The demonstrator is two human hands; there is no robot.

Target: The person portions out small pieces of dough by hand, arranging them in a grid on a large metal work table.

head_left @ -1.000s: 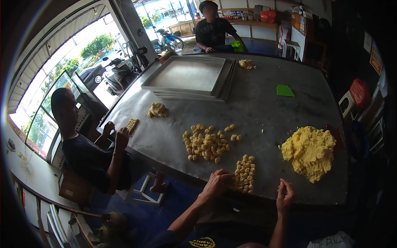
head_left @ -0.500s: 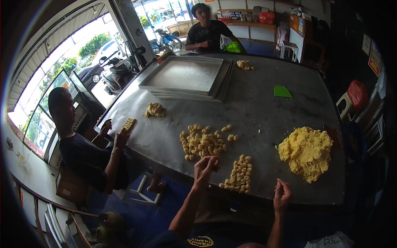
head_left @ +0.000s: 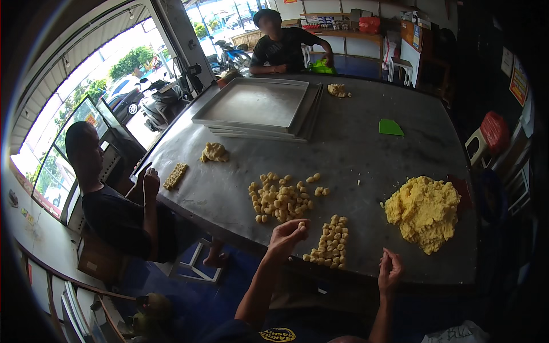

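Note:
My left hand (head_left: pixel 286 239) is closed in a pinch above the table's near edge. A small pale dough ball (head_left: pixel 302 225) shows at its fingertips. Just beyond it lies a loose pile of dough balls (head_left: pixel 280 197). To its right, more balls sit packed in a block of rows (head_left: pixel 331 243) by the near edge. My right hand (head_left: pixel 390 268) hovers at the edge below a big crumbly mound of yellow dough (head_left: pixel 423 211), not touching it. Its fingers are pressed together, and whatever they may hold is hidden.
Stacked metal trays (head_left: pixel 251 106) stand on the far left of the metal table (head_left: pixel 343 154). A green scraper (head_left: pixel 391 127) lies beyond the mound. Dough lumps (head_left: pixel 214 152) rest farther off. One co-worker (head_left: pixel 114 211) sits at left by a dough slab (head_left: pixel 175 176); another person (head_left: pixel 280 48) is opposite.
My left hand has shifted slightly right, and the dough ball now shows at its fingertips. My right hand has hardly moved. The left co-worker's hand has come off the dough slab.

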